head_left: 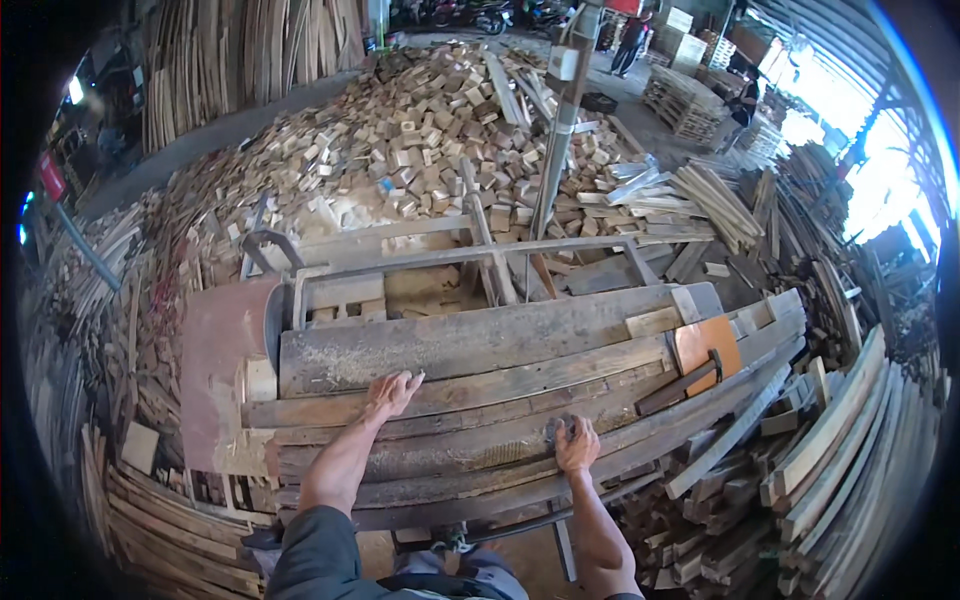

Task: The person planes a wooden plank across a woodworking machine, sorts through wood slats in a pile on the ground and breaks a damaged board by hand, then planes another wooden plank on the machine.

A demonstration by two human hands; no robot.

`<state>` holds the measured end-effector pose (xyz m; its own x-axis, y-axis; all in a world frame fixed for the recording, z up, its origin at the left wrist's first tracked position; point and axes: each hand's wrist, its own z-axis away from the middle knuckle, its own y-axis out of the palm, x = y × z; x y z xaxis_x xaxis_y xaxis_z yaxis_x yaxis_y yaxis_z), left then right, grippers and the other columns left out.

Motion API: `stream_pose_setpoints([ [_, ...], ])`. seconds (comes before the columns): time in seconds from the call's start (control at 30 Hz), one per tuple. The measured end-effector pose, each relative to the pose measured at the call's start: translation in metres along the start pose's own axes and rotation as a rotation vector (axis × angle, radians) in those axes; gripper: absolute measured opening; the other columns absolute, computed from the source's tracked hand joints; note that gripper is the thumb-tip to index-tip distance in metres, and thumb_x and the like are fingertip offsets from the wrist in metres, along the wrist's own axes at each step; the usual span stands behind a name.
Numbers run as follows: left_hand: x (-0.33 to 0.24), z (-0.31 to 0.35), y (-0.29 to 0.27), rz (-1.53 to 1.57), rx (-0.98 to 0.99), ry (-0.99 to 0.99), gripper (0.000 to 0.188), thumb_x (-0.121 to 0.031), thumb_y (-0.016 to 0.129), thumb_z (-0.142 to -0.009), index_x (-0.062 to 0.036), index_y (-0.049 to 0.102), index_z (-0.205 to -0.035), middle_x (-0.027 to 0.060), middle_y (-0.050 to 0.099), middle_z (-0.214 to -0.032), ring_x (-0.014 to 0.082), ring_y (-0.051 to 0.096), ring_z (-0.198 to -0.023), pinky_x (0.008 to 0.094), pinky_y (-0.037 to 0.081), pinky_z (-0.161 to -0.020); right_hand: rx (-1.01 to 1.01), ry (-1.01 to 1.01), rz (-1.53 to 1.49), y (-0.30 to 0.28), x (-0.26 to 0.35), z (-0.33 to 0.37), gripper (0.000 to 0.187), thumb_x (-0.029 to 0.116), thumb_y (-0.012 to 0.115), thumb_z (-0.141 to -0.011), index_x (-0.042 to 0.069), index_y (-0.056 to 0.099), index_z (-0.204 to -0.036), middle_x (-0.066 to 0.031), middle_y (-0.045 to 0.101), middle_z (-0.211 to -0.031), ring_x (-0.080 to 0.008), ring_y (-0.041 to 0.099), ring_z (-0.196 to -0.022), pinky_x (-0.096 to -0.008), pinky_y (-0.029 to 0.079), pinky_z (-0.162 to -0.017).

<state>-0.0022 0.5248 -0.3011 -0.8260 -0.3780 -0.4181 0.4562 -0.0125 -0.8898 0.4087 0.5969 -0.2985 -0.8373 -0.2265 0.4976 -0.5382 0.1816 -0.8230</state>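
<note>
Several long wooden planks lie side by side across the bench in front of me. My left hand (pixel 393 393) is closed, fingers bent over the edge of a light brown plank (pixel 530 378) left of centre. Further right and nearer to me, my right hand (pixel 577 445) curls its fingers over a darker, rough plank (pixel 440 456). A small dark patch shows by its thumb side; I cannot make out what it is. Beyond the left hand lies a wide grey board (pixel 430 345) strewn with sawdust. An orange plate (pixel 707 357) with a dark handle-like bar sits at the planks' right end.
A reddish-brown panel (pixel 225 370) stands at the bench's left end. Behind the bench frame rises a large heap of cut wood blocks (pixel 400 150), with a metal post (pixel 556 150) beside it. Stacked timber (pixel 830 440) crowds the right. Two people stand far off.
</note>
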Motion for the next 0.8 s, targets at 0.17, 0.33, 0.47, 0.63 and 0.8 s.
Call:
stream_pose_setpoints([
  [0.17, -0.006, 0.022, -0.011, -0.015, -0.065, -0.098, 0.051, -0.058, 0.043, -0.097, -0.0119, 0.065, -0.088, 0.0177, 0.071, -0.097, 0.0360, 0.067, -0.098, 0.0491, 0.051, -0.082, 0.000, -0.078, -0.090, 0.000, 0.007, 0.005, 0.032, 0.037, 0.065, -0.088, 0.008, 0.066, -0.102, -0.0144, 0.064, -0.089, -0.0364, 0.063, -0.085, -0.0461, 0.049, -0.076],
  [0.33, -0.014, 0.029, 0.001, -0.018, -0.309, 0.039, 0.039, -0.047, 0.054, -0.096, -0.0107, 0.065, -0.086, 0.0157, 0.069, -0.090, 0.0388, 0.066, -0.089, 0.0483, 0.051, -0.081, -0.033, -0.075, -0.096, -0.004, -0.006, 0.011, 0.034, 0.039, 0.064, -0.089, 0.008, 0.066, -0.102, -0.0154, 0.065, -0.092, -0.0372, 0.064, -0.086, -0.0460, 0.050, -0.076],
  [0.47, -0.013, 0.053, 0.016, -0.080, -0.618, 0.164, 0.031, -0.035, 0.065, -0.091, -0.0066, 0.065, -0.103, 0.0129, 0.063, -0.103, 0.0379, 0.057, -0.103, 0.0491, 0.045, -0.094, -0.019, -0.069, -0.107, -0.011, -0.004, 0.010, 0.032, 0.039, 0.063, -0.090, 0.009, 0.066, -0.101, -0.0159, 0.066, -0.095, -0.0380, 0.064, -0.089, -0.0467, 0.051, -0.078],
  [0.63, 0.018, 0.113, 0.021, -0.178, -0.619, 0.158, 0.056, -0.037, 0.069, -0.087, -0.0051, 0.056, -0.131, 0.0151, 0.051, -0.135, 0.0376, 0.042, -0.131, 0.0522, 0.035, -0.108, 0.000, -0.124, -0.074, 0.004, 0.002, 0.007, 0.025, 0.032, 0.064, -0.089, 0.010, 0.066, -0.100, -0.0155, 0.067, -0.097, -0.0388, 0.065, -0.090, -0.0465, 0.052, -0.077],
  [0.8, 0.010, 0.088, 0.018, -0.079, -0.603, 0.104, 0.054, -0.044, 0.064, -0.091, -0.0071, 0.056, -0.130, 0.0135, 0.054, -0.133, 0.0336, 0.045, -0.129, 0.0506, 0.036, -0.109, -0.036, -0.082, -0.112, 0.008, -0.007, 0.007, 0.021, 0.029, 0.064, -0.090, 0.010, 0.069, -0.097, -0.0146, 0.067, -0.088, -0.0350, 0.066, -0.081, -0.0423, 0.052, -0.071],
])
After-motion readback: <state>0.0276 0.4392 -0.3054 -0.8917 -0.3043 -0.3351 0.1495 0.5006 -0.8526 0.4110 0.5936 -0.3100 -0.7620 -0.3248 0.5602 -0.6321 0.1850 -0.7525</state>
